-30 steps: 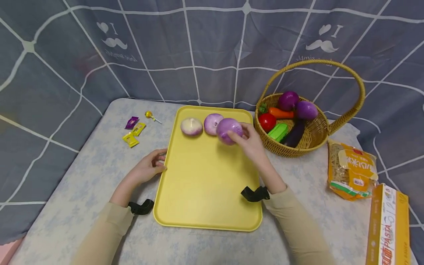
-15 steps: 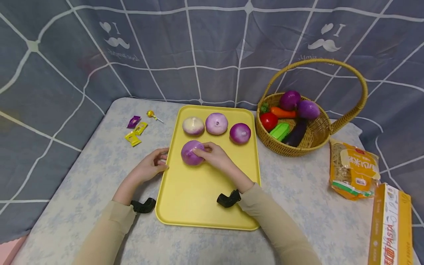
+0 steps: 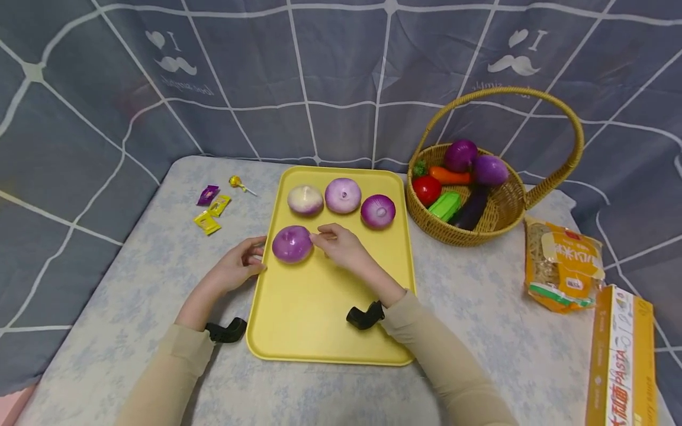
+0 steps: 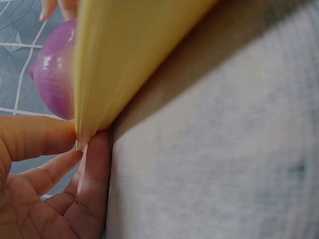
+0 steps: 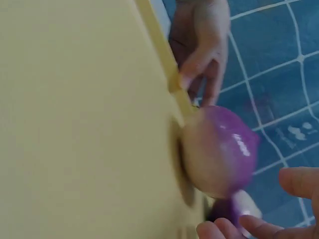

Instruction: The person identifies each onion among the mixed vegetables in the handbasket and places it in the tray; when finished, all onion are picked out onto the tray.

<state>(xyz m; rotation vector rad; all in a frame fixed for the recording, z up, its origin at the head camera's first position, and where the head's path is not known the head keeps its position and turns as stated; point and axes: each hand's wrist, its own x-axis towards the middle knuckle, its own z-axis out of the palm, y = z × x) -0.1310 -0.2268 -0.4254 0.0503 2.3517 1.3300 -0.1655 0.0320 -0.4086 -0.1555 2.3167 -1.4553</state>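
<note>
A yellow tray (image 3: 330, 319) lies on the table. My left hand (image 3: 237, 266) pinches its left rim, thumb above and fingers beneath, as the left wrist view shows. A purple onion (image 3: 292, 244) sits on the tray near that rim. Just to its right is my right hand (image 3: 341, 245); in the right wrist view its fingers (image 5: 261, 229) are spread and apart from the onion. Behind, in a row, are a whitish-purple onion (image 3: 305, 199), a pale purple onion (image 3: 343, 195) and a dark purple onion (image 3: 378, 211).
A wicker basket (image 3: 453, 236) with a tall handle holds several vegetables at the back right. Noodles in a bag (image 3: 565, 263) and a pasta box (image 3: 620, 361) lie at the right. Left of the tray are wrapped candies (image 3: 206, 222) and a lollipop (image 3: 236, 182). A grey curtain (image 3: 346, 71) hangs behind.
My right hand has carried the purple onion from the back right to the tray's left side and let go of it. The left hand has stayed at the rim.
</note>
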